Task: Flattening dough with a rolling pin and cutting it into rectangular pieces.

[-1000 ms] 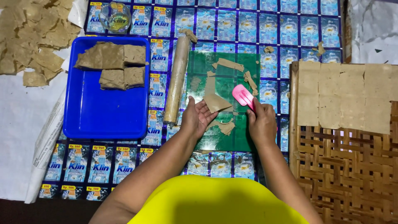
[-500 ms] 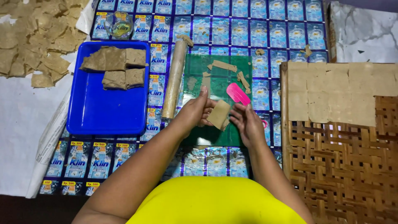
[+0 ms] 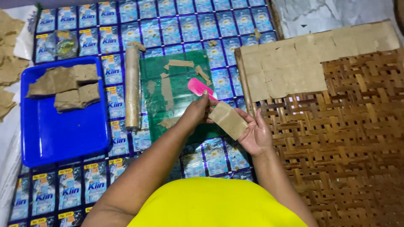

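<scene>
Covering the right side, a woven bamboo tray [image 3: 336, 138] of flat brown strips carries one row of thin tan dough rectangles [image 3: 311, 59] laid edge to edge along its far end; most of its lattice is bare, so by my reading the laying-out has barely begun. Left of it a mat of glossy blue printed sachets [image 3: 168, 21] spreads under everything. On that mat sits a shiny blue plastic tray [image 3: 63, 134] holding rough, thick slabs of brown dough [image 3: 63, 86], apparently not yet rolled. Between the two trays lies a green plastic sheet [image 3: 181, 75] with ragged dough trimmings stuck to it, and a pale cylindrical rolling pin [image 3: 132, 86] along its left edge. Nearer, the right hand [image 3: 256, 134] lies open, palm up, with a smooth, thin, rectangular dough piece [image 3: 229, 120] resting across its fingers, just beside the bamboo tray's near edge. The left hand [image 3: 198, 111] pinches that piece's corner, while a small pink scraper [image 3: 198, 87] shows just beyond it.
</scene>
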